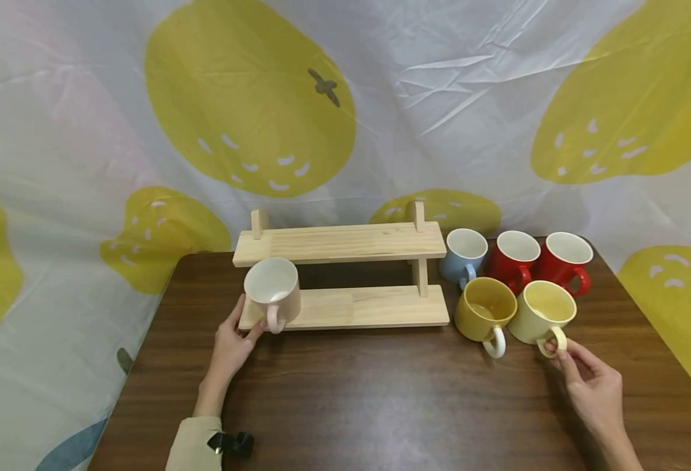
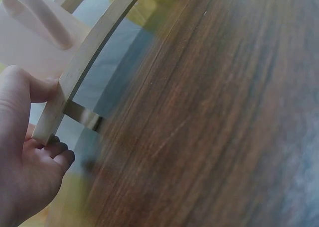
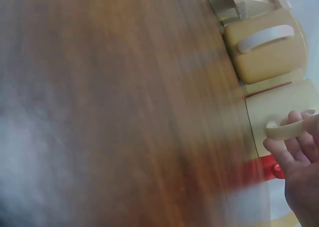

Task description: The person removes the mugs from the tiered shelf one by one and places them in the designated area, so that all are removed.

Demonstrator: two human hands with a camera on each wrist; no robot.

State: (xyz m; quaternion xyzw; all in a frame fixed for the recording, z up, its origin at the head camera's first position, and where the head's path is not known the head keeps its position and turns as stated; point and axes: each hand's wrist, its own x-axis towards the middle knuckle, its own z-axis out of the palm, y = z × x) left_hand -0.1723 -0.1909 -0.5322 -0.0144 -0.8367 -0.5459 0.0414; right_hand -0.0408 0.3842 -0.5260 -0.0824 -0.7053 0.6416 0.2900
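A pale pink mug stands at the left end of the lower board of a two-tier wooden shelf, its handle facing the front. My left hand grips that board's left end, thumb on the front edge and fingers curled beneath, as the left wrist view shows. On the right, my right hand pinches the handle of a pale yellow mug, which stands on the table. Fingers curl around this handle in the right wrist view. A mustard mug with a white handle sits just left of it.
Behind the yellow mugs are a light blue mug and two red mugs, one in the middle and one at the right. The brown wooden table ends at the back against a fruit-patterned cloth.
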